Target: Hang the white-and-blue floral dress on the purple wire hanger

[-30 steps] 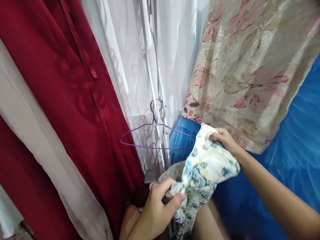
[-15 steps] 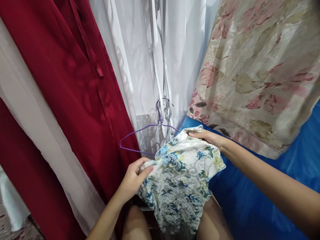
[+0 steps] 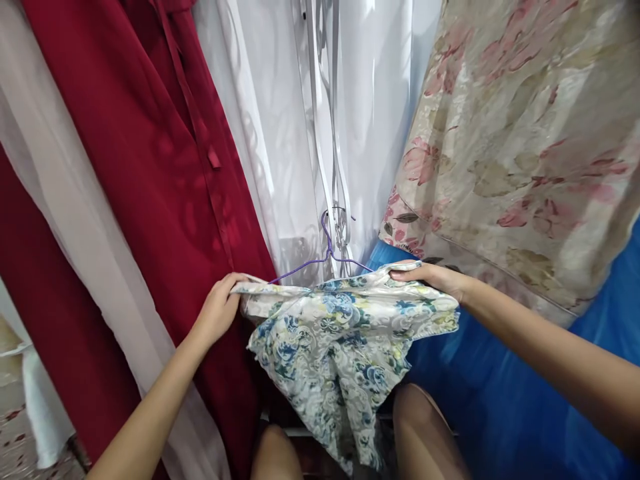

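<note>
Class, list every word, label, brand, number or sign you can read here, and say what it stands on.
None can be read.
Garment: printed flowers, no lettering seen.
Hanger: no lettering seen.
Pink-flowered cloth: dark marks near its lower edge, too small to tell whether they are writing.

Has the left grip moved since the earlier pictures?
Yes: against the red cloth, the left grip has moved up and to the left in the view.

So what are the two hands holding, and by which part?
The left hand and right hand grip the blue-and-white floral garment near opposite ends of its upper edge; the purple hanger's hook shows above it.
</note>
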Demonstrator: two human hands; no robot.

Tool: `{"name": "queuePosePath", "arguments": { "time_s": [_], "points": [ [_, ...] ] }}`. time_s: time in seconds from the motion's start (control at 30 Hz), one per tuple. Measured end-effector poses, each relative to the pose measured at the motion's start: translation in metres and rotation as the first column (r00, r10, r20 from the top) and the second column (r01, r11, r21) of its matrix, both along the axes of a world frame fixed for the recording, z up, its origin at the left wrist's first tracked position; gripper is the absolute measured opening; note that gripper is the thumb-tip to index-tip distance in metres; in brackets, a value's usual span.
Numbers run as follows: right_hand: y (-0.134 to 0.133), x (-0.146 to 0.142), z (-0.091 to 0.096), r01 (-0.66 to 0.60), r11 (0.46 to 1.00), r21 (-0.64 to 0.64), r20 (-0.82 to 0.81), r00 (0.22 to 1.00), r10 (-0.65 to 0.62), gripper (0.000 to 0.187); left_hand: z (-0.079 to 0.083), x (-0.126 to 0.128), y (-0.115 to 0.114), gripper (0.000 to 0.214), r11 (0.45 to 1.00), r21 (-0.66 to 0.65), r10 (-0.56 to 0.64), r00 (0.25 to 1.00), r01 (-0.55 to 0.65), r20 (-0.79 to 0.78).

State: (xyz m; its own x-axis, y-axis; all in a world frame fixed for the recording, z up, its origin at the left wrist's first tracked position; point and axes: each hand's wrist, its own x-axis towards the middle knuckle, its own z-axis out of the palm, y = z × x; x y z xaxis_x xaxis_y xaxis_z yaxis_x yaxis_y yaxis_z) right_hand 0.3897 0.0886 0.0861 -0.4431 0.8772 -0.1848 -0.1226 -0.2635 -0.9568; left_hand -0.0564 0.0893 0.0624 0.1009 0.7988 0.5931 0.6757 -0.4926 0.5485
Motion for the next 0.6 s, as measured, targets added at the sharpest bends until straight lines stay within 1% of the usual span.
{"name": "queuePosePath", "arguments": {
  "time_s": [0.03,0.1,0.13,0.17,0.23,0.3,0.37,0.43,0.5,0.53,0.6],
  "points": [
    [-0.001,0.000,-0.001,0.021,0.997,-0.069,0.002,1.000,-0.021,0.014,0.009,0.012,0.005,0.028,0.998,-0.037,-0.048,0.990,0.054,0.135],
    [-0.005,0.001,-0.005,0.038,0.986,-0.163,0.002,0.999,-0.039,0.015,0.022,0.035,0.013,0.036,0.974,-0.135,-0.123,0.928,0.180,0.353],
    [-0.007,0.002,-0.008,0.033,0.985,-0.169,-0.003,0.999,-0.034,0.017,0.026,0.045,0.015,0.038,0.963,-0.165,-0.127,0.900,0.213,0.417],
    [-0.008,0.004,-0.012,0.028,0.987,-0.155,-0.007,1.000,-0.030,0.020,0.028,0.053,0.017,0.037,0.961,-0.179,-0.111,0.886,0.211,0.450],
    [-0.012,0.012,-0.024,0.049,0.995,-0.091,-0.009,0.999,-0.050,0.027,0.026,0.060,0.020,0.026,0.973,-0.185,-0.034,0.879,0.137,0.475],
    [-0.015,0.022,-0.039,0.109,0.993,0.035,-0.013,0.994,-0.109,0.032,0.022,0.060,0.019,0.018,0.964,-0.239,0.021,0.866,0.115,0.499],
    [-0.018,0.034,-0.052,0.158,0.972,0.176,-0.022,0.987,-0.157,0.032,0.018,0.058,0.016,0.019,0.932,-0.321,0.024,0.856,0.167,0.517],
    [-0.023,0.043,-0.059,0.191,0.945,0.266,-0.035,0.981,-0.188,0.032,0.017,0.059,0.010,0.020,0.903,-0.361,0.006,0.833,0.233,0.553],
    [-0.027,0.046,-0.055,0.255,0.929,0.269,-0.071,0.967,-0.245,0.032,0.020,0.062,0.003,0.027,0.887,-0.362,-0.017,0.802,0.288,0.597],
    [-0.029,0.045,-0.049,0.303,0.917,0.260,-0.103,0.953,-0.286,0.031,0.022,0.065,0.000,0.030,0.876,-0.363,-0.030,0.787,0.318,0.616],
    [-0.032,0.040,-0.030,0.401,0.883,0.244,-0.180,0.913,-0.365,0.030,0.026,0.070,-0.004,0.030,0.857,-0.368,-0.047,0.766,0.360,0.641]
  ]
}}
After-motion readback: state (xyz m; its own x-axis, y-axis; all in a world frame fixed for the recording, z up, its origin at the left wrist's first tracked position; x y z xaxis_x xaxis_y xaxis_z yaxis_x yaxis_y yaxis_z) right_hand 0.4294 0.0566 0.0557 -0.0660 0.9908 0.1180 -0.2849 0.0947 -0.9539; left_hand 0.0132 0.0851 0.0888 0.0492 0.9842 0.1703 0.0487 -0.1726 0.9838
